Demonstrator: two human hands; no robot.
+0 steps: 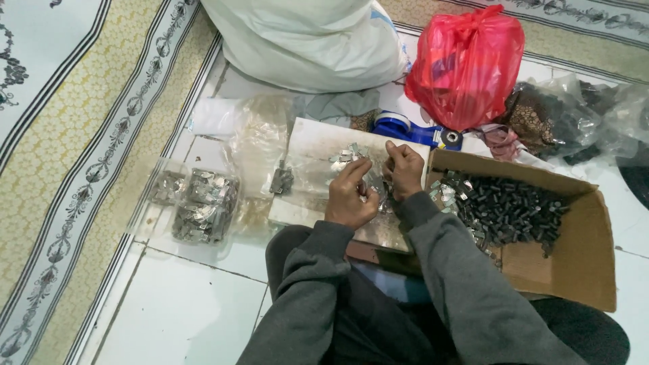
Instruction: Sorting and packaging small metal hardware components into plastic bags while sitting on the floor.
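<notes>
My left hand point(349, 196) and my right hand point(403, 170) are close together over a pale flat board point(307, 145) lying on the tiled floor. Both pinch small shiny metal pieces point(370, 184) between the fingertips; the exact piece in each hand is too small to tell apart. A little heap of the same silvery pieces point(346, 154) lies on the board just beyond my left fingers. A small dark stack of metal parts point(282, 181) rests on the board's left side. Grey sleeves cover both arms.
A cardboard box point(581, 257) at right holds many small black parts with silvery ones. A clear bag of metal pieces point(199, 203) lies left. Behind are a white sack point(311, 40), a red plastic bag point(466, 64), a blue tape dispenser point(405, 128) and dark bags point(561, 118). A patterned mat point(74, 135) borders the left.
</notes>
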